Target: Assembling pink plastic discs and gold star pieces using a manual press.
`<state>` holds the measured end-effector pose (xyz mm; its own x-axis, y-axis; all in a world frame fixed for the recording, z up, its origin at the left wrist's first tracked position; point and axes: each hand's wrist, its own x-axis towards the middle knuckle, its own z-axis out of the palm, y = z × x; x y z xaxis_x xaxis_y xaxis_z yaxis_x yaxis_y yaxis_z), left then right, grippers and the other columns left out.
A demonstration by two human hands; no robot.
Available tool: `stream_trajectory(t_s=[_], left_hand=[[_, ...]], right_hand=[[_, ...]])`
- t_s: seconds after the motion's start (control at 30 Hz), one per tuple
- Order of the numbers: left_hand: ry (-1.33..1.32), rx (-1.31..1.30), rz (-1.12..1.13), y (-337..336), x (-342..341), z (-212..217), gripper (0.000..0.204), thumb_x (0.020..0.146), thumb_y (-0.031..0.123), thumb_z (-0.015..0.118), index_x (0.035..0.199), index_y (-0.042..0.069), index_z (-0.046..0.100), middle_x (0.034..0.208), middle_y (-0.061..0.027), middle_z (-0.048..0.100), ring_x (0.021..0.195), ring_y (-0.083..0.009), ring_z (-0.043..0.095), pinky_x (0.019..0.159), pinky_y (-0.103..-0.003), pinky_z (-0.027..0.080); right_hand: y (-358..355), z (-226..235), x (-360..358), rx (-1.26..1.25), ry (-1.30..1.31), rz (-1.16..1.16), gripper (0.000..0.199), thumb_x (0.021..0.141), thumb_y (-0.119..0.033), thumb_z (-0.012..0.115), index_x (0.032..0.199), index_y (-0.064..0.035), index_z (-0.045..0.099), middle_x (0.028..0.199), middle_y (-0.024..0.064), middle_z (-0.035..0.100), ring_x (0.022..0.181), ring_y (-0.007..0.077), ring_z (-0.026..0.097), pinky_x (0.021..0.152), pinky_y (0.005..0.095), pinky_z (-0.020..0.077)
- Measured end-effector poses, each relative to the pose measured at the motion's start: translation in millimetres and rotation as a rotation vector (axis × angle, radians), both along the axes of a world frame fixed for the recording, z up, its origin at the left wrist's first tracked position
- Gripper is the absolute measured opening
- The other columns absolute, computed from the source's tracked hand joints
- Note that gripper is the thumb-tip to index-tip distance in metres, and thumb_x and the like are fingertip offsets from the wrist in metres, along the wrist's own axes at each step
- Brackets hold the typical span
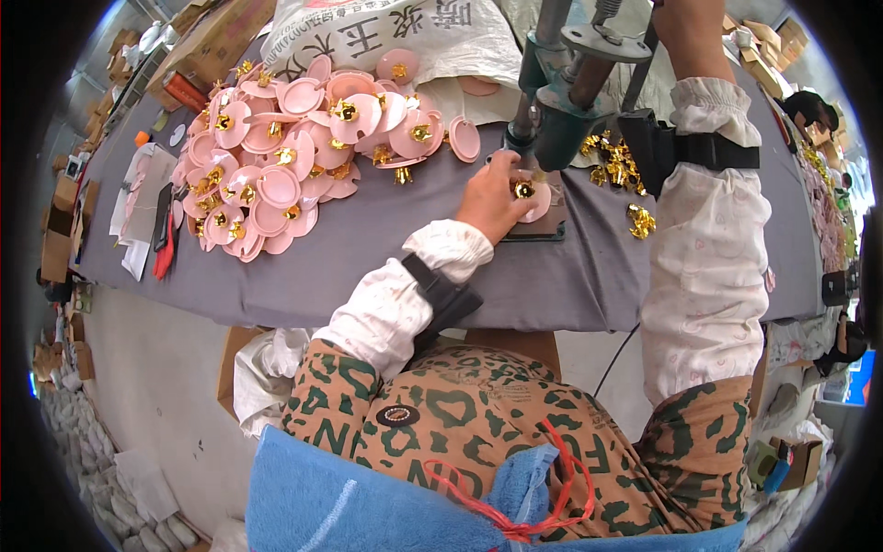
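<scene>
Under the ram of a green hand press, my left hand grips a pink plastic disc by its left side. A small gold fitting sits on the disc, close to my fingertips. My right hand is raised beside the top of the press, and its fingers are cut off by the upper edge, so its hold cannot be seen. Left of the press lies a large heap of pink discs, many with gold fittings. On the right, loose gold fittings are gathered beside the press.
A grey cloth covers the table. White woven sacks lie behind the heap. Red-handled scissors and white paper rest at the left. Cardboard boxes stand at the back left.
</scene>
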<state>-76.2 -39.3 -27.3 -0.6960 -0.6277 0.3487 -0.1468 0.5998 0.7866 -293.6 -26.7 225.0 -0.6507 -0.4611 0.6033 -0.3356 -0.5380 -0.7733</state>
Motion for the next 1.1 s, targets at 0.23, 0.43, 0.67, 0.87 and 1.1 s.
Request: stream_trajectory(t_s=[0.23,0.43,0.67,0.87,1.1], left_hand=[[-0.079,0.019,-0.039,-3.2,-28.7,-4.2,0.067,0.067,0.015,0.081,0.122,0.001,0.045,0.099,-0.0149,0.071,0.089,-0.0281,0.069,0.080,-0.035,0.054],[-0.106,0.025,-0.003,-10.1,-13.5,1.3,0.074,0.067,0.016,0.081,0.128,0.001,0.042,0.101,-0.0148,0.071,0.091,-0.0282,0.068,0.084,-0.035,0.052],[-0.098,0.008,-0.029,-6.0,-21.9,1.8,0.076,0.067,0.016,0.080,0.130,0.001,0.040,0.101,-0.0166,0.070,0.094,-0.0304,0.067,0.084,-0.037,0.052],[-0.101,0.042,0.006,-8.7,-14.8,1.0,0.067,0.069,0.015,0.078,0.126,0.004,0.045,0.098,-0.0129,0.068,0.096,-0.0334,0.061,0.084,-0.042,0.049],[-0.039,0.274,-0.045,-26.0,29.4,6.8,0.069,0.072,0.021,0.080,0.129,0.004,0.046,0.097,-0.0123,0.072,0.083,-0.0165,0.067,0.076,-0.030,0.053]], right_hand=[[24.0,3.6,8.0,-0.018,0.023,0.014,0.023,0.087,-0.007,0.050,0.104,0.0016,0.061,0.068,0.0008,0.056,0.051,0.0057,0.047,0.039,0.0181,0.0303],[163.3,-105.8,86.6,-0.250,0.428,0.045,0.032,0.098,-0.021,0.039,0.109,-0.0007,0.061,0.094,0.0159,0.063,0.099,0.0345,0.059,0.098,0.0537,0.0407],[222.3,-166.0,116.6,0.222,0.479,0.012,0.018,0.078,0.000,0.049,0.077,-0.0043,0.066,0.073,0.0076,0.062,0.082,0.0249,0.062,0.102,0.0539,0.0395],[121.9,-37.1,55.2,-0.024,0.414,-0.016,0.018,0.094,-0.009,0.049,0.100,0.0045,0.059,0.095,0.0162,0.063,0.069,0.0233,0.059,0.065,0.0356,0.0516],[-5.3,0.1,-8.5,0.023,-0.082,0.036,0.010,0.087,-0.011,0.053,0.089,-0.0062,0.062,0.062,-0.0007,0.053,0.046,0.0067,0.046,0.036,0.0195,0.0288]])
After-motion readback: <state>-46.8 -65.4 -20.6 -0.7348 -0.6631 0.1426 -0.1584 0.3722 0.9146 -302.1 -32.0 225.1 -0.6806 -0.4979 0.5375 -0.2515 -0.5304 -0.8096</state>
